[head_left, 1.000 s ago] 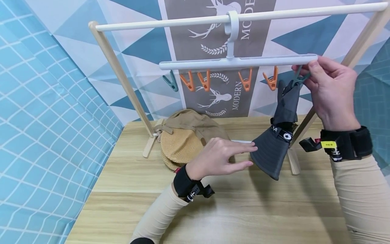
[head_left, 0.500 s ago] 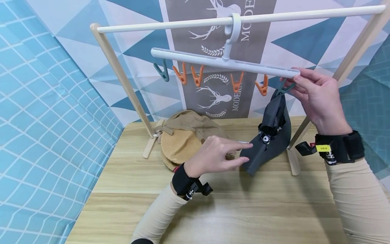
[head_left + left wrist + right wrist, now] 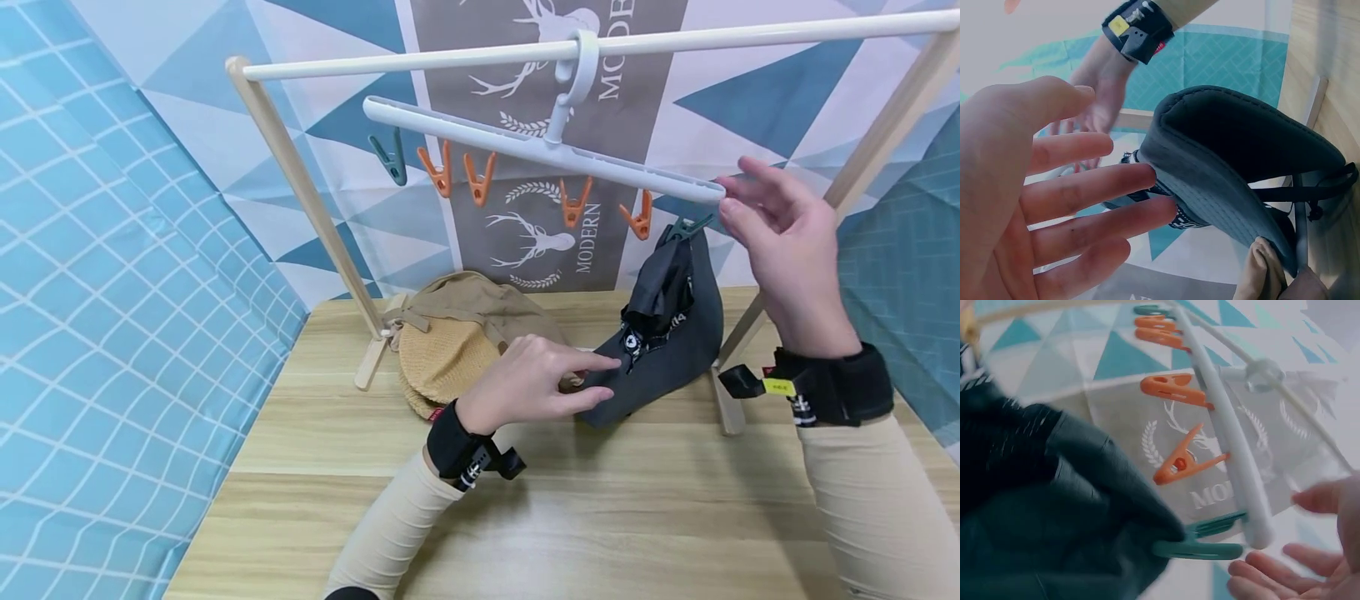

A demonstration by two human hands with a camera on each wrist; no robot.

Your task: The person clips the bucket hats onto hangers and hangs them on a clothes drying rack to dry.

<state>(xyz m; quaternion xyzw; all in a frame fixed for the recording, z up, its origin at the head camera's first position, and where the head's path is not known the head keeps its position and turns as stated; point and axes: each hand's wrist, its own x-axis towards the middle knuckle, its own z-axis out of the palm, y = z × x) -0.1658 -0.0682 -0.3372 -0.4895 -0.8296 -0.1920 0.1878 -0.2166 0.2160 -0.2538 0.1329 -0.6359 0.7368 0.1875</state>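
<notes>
A dark grey bucket hat (image 3: 678,342) with a black strap and white lettering hangs crumpled from a green clip (image 3: 688,228) at the right end of the white clip hanger (image 3: 480,135). This hanger tilts down to the right. My right hand (image 3: 795,250) is beside that end with fingers spread; the right wrist view shows a gap between the fingertips and the hanger (image 3: 1235,444). My left hand (image 3: 525,379) hovers left of the hat's brim, fingers extended. In the left wrist view its fingertips overlap the hat (image 3: 1210,144), whose brim opens towards the table.
The hanger hooks over a white rod (image 3: 412,62) on a wooden stand. Several orange clips (image 3: 480,179) and a second green clip (image 3: 390,157) hang from it. Behind my left hand, a straw hat (image 3: 442,358) and a khaki hat (image 3: 480,296) lie on the wooden table (image 3: 300,500).
The hanger's right end has sunk and swung left, carrying the bucket hat lower and leftward. My right hand has let go of the hanger's end. The left hand stays almost still.
</notes>
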